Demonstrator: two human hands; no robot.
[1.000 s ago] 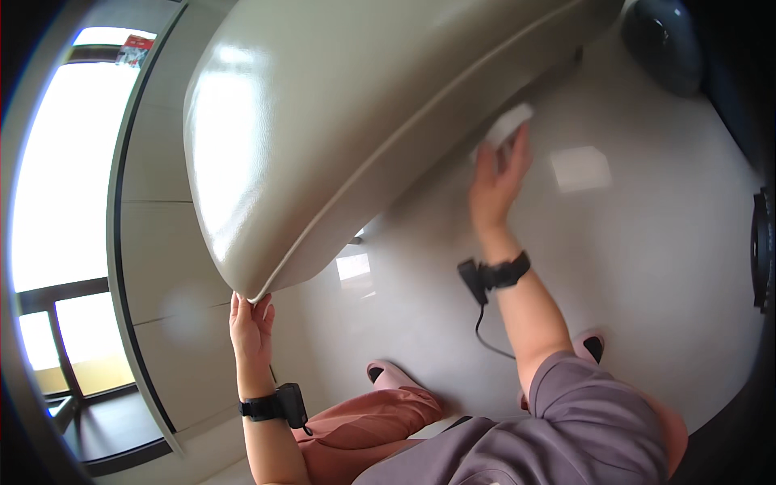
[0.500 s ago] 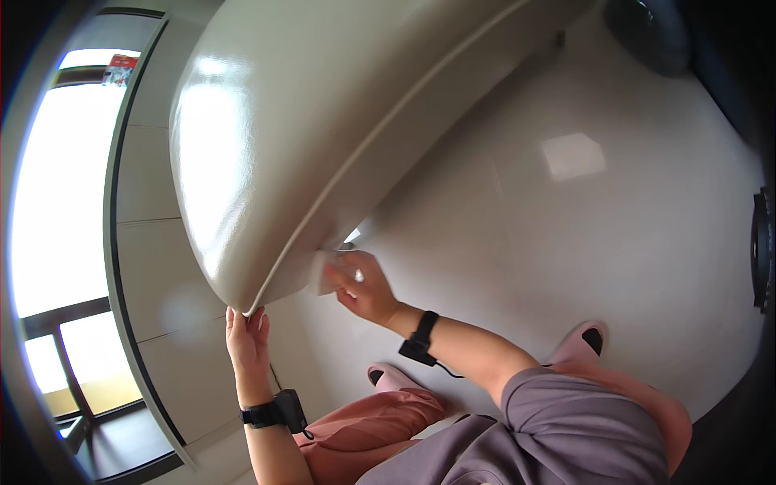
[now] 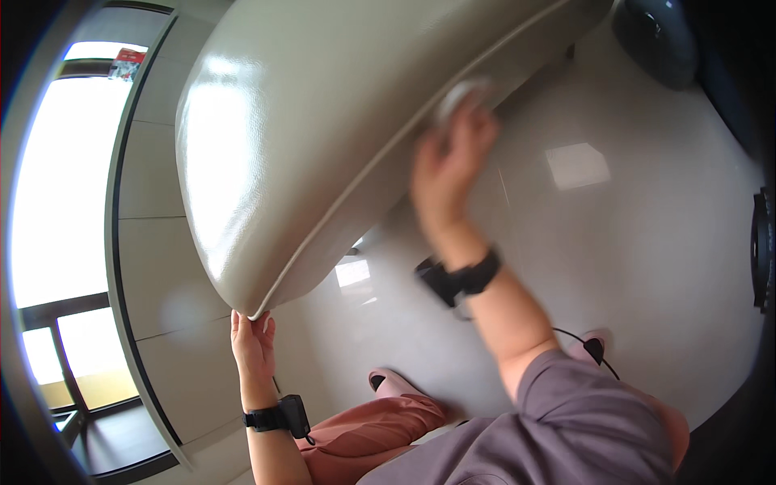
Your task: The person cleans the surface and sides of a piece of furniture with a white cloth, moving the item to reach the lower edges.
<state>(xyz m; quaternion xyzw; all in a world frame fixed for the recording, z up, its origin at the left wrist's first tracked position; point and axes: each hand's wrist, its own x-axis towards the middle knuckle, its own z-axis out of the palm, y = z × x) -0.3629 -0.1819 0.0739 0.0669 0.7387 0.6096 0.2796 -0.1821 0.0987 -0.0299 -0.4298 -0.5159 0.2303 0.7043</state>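
Observation:
A large padded furniture piece (image 3: 323, 105) in glossy beige leather-like covering fills the upper left, with raised piping along its lower edge. At its near bottom corner my left hand (image 3: 254, 347) is closed on the piped edge, thumb and fingers to either side of it. My right hand (image 3: 453, 170) is farther up along the same edge, blurred by motion. It holds a whitish cloth or wipe (image 3: 466, 93) against the side near the piping. The cloth's exact shape is smeared, and part of it is hidden by the fingers.
Shiny pale floor tiles (image 3: 614, 267) spread below and to the right. A dark rounded object (image 3: 659, 40) stands at the far right. Along the left runs a bright window (image 3: 65, 194) with a dark frame above beige wall panels. My slippered foot (image 3: 392, 381) is near the bottom.
My right hand has moved up and right with the cloth, from near the close corner to farther along the piped edge. My left hand keeps its hold on the corner.

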